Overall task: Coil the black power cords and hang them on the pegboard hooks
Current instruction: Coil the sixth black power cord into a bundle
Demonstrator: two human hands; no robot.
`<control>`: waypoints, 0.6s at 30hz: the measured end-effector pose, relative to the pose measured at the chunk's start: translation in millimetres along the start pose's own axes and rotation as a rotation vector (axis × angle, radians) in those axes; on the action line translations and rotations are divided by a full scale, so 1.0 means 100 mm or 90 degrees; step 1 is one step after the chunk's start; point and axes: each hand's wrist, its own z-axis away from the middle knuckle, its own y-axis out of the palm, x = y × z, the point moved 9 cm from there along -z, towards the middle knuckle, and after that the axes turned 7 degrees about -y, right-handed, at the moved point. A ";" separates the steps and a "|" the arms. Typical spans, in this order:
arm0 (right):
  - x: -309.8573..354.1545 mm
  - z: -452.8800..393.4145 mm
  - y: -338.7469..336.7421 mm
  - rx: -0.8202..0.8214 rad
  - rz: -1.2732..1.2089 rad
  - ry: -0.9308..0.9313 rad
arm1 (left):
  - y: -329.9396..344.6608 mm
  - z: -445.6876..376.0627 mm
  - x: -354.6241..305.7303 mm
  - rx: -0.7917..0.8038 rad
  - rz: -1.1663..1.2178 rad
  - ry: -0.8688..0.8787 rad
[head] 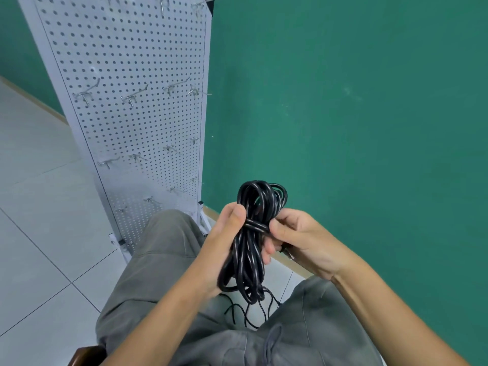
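Observation:
A black power cord (250, 249) is coiled into a long bundle with a few turns wrapped tight around its middle. My left hand (224, 241) grips the bundle from the left, thumb on the wrap. My right hand (295, 239) holds the cord from the right at the wrap, and a plug end shows under its palm. More black cord (250, 313) lies loose on the floor between my knees. The white pegboard (126, 101) stands to the left, a little beyond the hands, with several bare metal hooks (132, 97).
A green wall (343, 101) rises straight ahead and to the right. Pale floor tiles (39, 207) spread out on the left. My grey-trousered knees (163, 247) are below the hands, and a wooden seat corner (87, 355) shows at the bottom left.

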 end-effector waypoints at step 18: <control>0.03 0.10 -0.07 -0.216 0.288 -0.010 | -0.03 -0.03 0.09 -0.107 -0.273 -0.012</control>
